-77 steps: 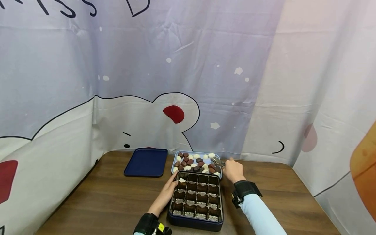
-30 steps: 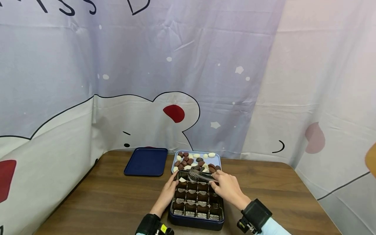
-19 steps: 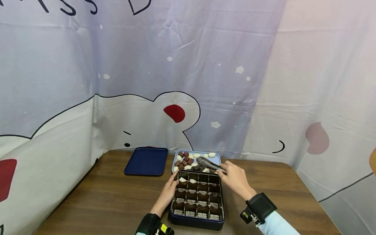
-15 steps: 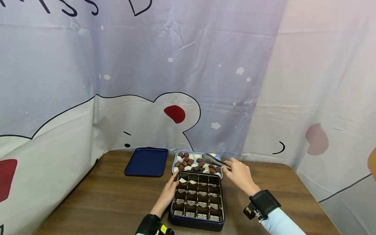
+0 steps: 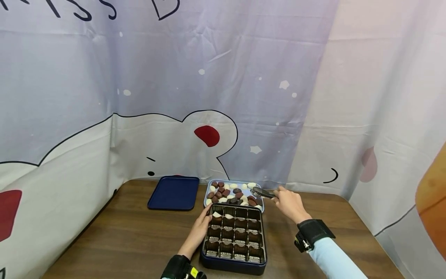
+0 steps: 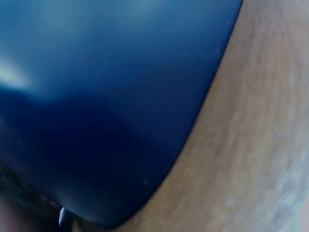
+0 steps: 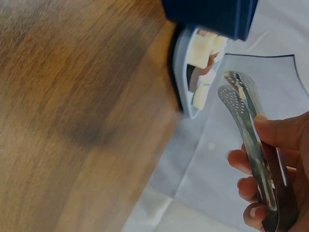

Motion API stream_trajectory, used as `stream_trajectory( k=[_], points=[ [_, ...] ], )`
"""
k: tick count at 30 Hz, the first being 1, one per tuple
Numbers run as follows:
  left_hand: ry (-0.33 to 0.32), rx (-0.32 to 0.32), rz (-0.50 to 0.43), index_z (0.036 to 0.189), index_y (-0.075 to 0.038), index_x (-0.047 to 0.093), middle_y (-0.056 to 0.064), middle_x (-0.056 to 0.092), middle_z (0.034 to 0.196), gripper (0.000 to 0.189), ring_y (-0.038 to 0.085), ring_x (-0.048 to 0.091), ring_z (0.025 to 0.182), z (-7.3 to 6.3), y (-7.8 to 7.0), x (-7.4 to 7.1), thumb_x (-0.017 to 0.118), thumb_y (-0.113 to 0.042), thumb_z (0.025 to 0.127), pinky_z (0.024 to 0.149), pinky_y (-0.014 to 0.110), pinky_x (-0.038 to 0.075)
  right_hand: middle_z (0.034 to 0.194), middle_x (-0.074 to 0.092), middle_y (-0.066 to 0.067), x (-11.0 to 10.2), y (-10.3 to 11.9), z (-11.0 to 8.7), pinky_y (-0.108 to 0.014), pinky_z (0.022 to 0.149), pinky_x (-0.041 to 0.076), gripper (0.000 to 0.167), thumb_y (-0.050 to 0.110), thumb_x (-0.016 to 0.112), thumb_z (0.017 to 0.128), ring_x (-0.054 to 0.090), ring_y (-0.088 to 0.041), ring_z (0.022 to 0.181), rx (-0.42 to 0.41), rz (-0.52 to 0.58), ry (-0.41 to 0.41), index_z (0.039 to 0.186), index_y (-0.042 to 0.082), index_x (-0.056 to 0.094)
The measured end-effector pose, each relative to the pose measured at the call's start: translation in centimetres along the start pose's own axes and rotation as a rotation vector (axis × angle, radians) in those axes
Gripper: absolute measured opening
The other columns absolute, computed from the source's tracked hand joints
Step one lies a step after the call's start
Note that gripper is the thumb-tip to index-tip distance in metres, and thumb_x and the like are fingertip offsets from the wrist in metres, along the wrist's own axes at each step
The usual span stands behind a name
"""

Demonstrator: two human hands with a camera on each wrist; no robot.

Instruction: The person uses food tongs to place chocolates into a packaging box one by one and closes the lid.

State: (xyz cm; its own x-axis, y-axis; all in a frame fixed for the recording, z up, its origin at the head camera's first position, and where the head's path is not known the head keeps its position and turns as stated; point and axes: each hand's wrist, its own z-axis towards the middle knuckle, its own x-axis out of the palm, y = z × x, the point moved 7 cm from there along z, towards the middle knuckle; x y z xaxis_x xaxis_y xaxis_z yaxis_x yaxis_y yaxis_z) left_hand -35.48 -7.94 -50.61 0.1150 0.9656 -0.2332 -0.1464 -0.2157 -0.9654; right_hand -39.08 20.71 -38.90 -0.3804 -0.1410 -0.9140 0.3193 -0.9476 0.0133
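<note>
My left hand (image 5: 199, 228) holds the left rim of a dark blue tin box (image 5: 232, 266), whose inside is a brown divided insert. Two white chocolates (image 5: 216, 214) sit in the first two compartments from the left of its far row. With my right hand (image 5: 290, 203) I grip metal tongs (image 7: 247, 121) with perforated ends, held slightly apart with nothing between them in the right wrist view. In the head view the tong ends overlap the right side of a light blue tray (image 5: 206, 190) of white, brown and dark chocolates (image 5: 218, 194). The box's side (image 6: 106, 111) fills most of the left wrist view.
A dark blue lid or flat tray (image 5: 173, 193) lies left of the chocolate tray, near the back edge of the wooden table (image 5: 139, 240). A printed curtain (image 5: 251, 97) hangs just behind the table. The box stands close in front of the chocolate tray.
The tongs moved from the tray to the box's far row and back right over the tray. A white chocolate now sits in the second compartment. My left hand stayed on the box.
</note>
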Motion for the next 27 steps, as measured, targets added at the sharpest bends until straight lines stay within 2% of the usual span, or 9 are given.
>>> stream_trajectory(
  k=[9, 15, 22, 27],
  points=[
    [0.008, -0.009, -0.002, 0.153, -0.014, 0.02, 0.03, 0.033, 0.147, 0.05, 0.044, 0.037, 0.133, -0.1, -0.2, 0.0, 0.029, -0.018, 0.104, 0.104, 0.065, 0.027, 0.072, 0.05, 0.001, 1.7, -0.2, 0.4, -0.037, 0.05, 0.042, 0.007, 0.017, 0.068, 0.083, 0.057, -0.022, 0.06, 0.002, 0.017, 0.071, 0.078, 0.013, 0.066],
    [0.011, -0.016, -0.021, 0.153, -0.015, 0.02, 0.03, 0.032, 0.147, 0.051, 0.045, 0.036, 0.133, -0.3, -0.2, 0.0, 0.031, -0.02, 0.104, 0.103, 0.066, 0.027, 0.073, 0.053, -0.001, 2.4, 0.2, 0.5, -0.04, 0.051, 0.044, 0.005, 0.015, 0.069, 0.08, 0.06, -0.026, 0.062, -0.004, 0.015, 0.059, 0.08, 0.01, 0.069],
    [0.012, -0.017, -0.031, 0.154, -0.016, 0.019, 0.029, 0.03, 0.149, 0.051, 0.045, 0.035, 0.134, -0.3, -0.3, 0.0, 0.031, -0.021, 0.104, 0.103, 0.066, 0.027, 0.071, 0.051, 0.0, 2.7, 0.4, 0.6, -0.038, 0.048, 0.043, 0.006, 0.013, 0.071, 0.078, 0.059, -0.025, 0.06, -0.009, -0.011, 0.013, 0.076, 0.011, 0.066],
    [0.003, -0.016, -0.021, 0.153, -0.015, 0.021, 0.028, 0.03, 0.149, 0.051, 0.045, 0.033, 0.135, -0.3, -0.4, 0.0, 0.032, -0.02, 0.103, 0.104, 0.065, 0.027, 0.072, 0.05, 0.001, 2.6, 0.1, 0.6, -0.038, 0.048, 0.042, 0.004, 0.015, 0.071, 0.079, 0.059, -0.024, 0.059, 0.003, -0.008, 0.018, 0.078, 0.012, 0.068]
  ],
)
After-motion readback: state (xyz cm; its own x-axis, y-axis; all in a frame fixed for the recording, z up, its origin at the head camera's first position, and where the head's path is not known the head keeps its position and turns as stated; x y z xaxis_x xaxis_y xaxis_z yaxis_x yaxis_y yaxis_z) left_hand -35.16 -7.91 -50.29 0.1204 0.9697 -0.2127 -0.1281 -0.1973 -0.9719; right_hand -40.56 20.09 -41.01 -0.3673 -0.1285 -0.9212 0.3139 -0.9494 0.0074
